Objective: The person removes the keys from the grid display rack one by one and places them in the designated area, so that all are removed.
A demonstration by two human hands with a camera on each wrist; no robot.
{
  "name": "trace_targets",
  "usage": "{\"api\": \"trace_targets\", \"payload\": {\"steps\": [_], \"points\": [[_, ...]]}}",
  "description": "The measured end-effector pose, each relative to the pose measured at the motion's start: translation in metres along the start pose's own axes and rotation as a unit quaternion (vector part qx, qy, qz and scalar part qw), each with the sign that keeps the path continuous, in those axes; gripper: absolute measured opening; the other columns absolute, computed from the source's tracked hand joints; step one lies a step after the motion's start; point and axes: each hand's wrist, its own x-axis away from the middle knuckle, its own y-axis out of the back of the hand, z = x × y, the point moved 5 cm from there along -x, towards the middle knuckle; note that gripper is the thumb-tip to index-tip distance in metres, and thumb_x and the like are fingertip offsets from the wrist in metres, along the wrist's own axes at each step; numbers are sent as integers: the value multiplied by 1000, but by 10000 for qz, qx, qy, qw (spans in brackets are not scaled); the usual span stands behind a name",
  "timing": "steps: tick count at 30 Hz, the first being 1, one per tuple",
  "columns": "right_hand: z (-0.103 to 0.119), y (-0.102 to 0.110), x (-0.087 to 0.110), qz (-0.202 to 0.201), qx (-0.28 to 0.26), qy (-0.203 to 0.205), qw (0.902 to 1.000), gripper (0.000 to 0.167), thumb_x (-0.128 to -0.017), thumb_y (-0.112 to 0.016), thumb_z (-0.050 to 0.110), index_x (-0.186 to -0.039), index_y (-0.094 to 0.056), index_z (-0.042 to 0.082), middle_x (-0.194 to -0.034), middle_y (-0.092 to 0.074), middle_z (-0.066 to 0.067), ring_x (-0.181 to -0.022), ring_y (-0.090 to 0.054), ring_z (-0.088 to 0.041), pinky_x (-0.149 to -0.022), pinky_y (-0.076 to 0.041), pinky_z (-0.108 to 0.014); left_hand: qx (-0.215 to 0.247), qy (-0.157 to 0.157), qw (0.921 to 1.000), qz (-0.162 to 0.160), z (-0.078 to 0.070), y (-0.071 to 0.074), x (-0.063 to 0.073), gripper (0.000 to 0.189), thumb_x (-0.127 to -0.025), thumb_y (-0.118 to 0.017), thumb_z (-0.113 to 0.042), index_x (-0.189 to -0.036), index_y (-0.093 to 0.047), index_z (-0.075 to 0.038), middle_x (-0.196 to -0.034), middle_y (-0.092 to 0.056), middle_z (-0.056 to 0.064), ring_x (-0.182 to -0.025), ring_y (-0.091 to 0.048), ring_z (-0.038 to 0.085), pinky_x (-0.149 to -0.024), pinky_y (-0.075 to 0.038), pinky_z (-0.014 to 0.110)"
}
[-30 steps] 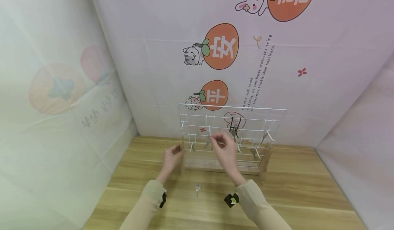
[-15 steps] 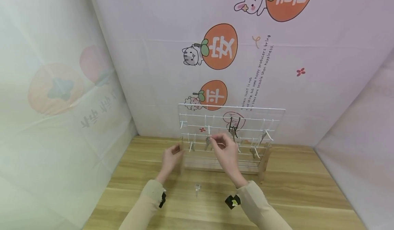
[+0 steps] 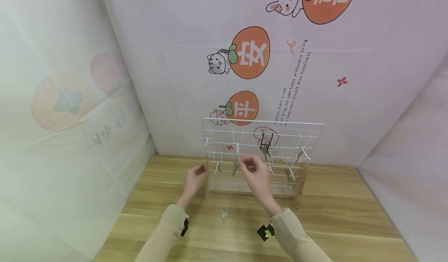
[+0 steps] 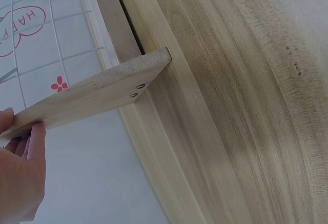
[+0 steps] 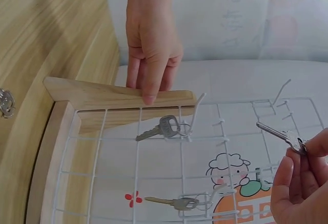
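My right hand (image 3: pixel 257 174) is in front of the white wire rack (image 3: pixel 266 122), just below a white hook (image 3: pixel 237 148) in the upper row. Its thumb and fingers pinch a silver key (image 5: pixel 279 133), whose blade points away from the fingertips. My left hand (image 3: pixel 195 180) grips the wooden side post (image 4: pixel 97 92) of the rack's stand, thumb on one face and fingers on the other. Two other keys hang by rings on the rack in the right wrist view: one with a dark grey head (image 5: pixel 168 126) and a brassy one (image 5: pixel 179 203).
One more key (image 3: pixel 224 214) lies on the wooden table (image 3: pixel 157 238) in front of the rack. A black hook (image 3: pixel 266 139) bears a key at mid-rack. More keys hang on white hooks at the right, among them a lower one (image 3: pixel 288 173). A printed cloth wall (image 3: pixel 175 79) stands behind.
My right hand has come slightly down, its fingertips drawing away from the upper white hook. My left hand has stayed on the side post.
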Motion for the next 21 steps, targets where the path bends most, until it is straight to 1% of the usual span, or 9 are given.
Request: {"api": "trace_targets", "payload": {"steps": [2,6,8,14,21], "points": [[-4,-1,2,44,48,-40,10000,5,-90,-70,4,-94,-69,3,-96,-74,-13,-83,-67,-3,-78,-60,-13,-41,-14,10000,-16,-1,1,0,42,-87,-72,-3,-125,-60,11,-123,-65,31,-112,-68,42,-96,-59,45],[-14,-2,6,135,141,-118,9997,7,-89,-71,4,-95,-69,4,-97,-75,-13,-86,-69,-9,-79,-60,-14,-70,-72,9999,-22,-2,1,1,42,-87,-72,-3,-124,-60,12,-122,-65,31,-111,-68,42,-96,-59,45],[-20,-3,8,183,158,-225,9995,7,-88,-71,5,-95,-69,4,-98,-75,-13,-87,-70,-10,-79,-61,-14,-69,-114,9999,-44,-3,2,1,42,-86,-72,-3,-123,-60,12,-121,-65,31,-111,-68,42,-95,-60,45],[-36,-5,17,384,222,-541,9975,7,-88,-72,6,-95,-69,5,-98,-75,-12,-86,-69,-9,-78,-60,-14,-54,-183,9998,-107,-4,2,1,41,-85,-73,-2,-122,-61,13,-119,-66,32,-109,-69,43,-93,-61,44],[-53,-8,29,627,437,-721,9945,6,-87,-72,7,-92,-70,7,-95,-75,-9,-84,-69,-7,-75,-60,-13,-13,-133,9998,-116,-3,1,1,40,-86,-72,0,-122,-61,12,-121,-65,32,-110,-68,43,-94,-60,44]]}}
